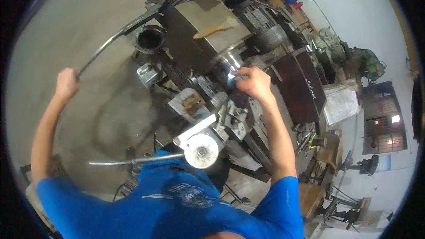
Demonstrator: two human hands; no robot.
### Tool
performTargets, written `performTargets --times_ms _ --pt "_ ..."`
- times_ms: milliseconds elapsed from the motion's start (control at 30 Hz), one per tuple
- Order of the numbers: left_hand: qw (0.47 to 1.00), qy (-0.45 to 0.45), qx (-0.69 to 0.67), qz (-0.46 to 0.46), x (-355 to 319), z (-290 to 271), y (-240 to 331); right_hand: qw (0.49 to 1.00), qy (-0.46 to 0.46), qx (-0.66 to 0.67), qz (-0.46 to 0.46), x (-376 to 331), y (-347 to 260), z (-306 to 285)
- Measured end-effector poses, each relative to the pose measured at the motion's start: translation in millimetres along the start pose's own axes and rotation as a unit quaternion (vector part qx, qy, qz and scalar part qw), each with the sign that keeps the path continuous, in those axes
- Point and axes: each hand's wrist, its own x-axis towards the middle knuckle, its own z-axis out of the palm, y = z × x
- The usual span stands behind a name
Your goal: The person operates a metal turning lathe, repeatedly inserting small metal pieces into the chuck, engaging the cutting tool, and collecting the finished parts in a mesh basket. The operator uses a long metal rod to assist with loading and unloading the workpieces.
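Blue shirt (177,214); left hand (67,83) gripping slender lever (104,46); right hand (256,82), hold unclear, at shiny cylinder (231,61).

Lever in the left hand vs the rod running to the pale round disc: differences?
The long lever has the left hand gripping its end; the slim rod has no hand on it.
The long lever slants up the picture; the slim rod lies nearly level.
The long lever runs toward the boxy metal housing, the slim rod to the pale round disc.
Both look metallic.
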Motion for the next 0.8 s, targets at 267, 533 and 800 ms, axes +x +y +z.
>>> performTargets --times_ms 267,533,800 --pt "0.981 0.125 0.059 0.138 64.0 20.1 -90.0 0.999 -0.019 0.014 0.042 5.7 -5.3 2.0" --pt "0.977 0.154 0.045 0.139 74.7 57.8 -144.2 0.998 -0.011 0.047 0.048 12.3 -7.2 -1.8" --pt "0.979 0.140 0.105 0.102 122.8 52.1 -142.5 0.999 0.010 0.021 0.043 10.4 14.0 10.7"
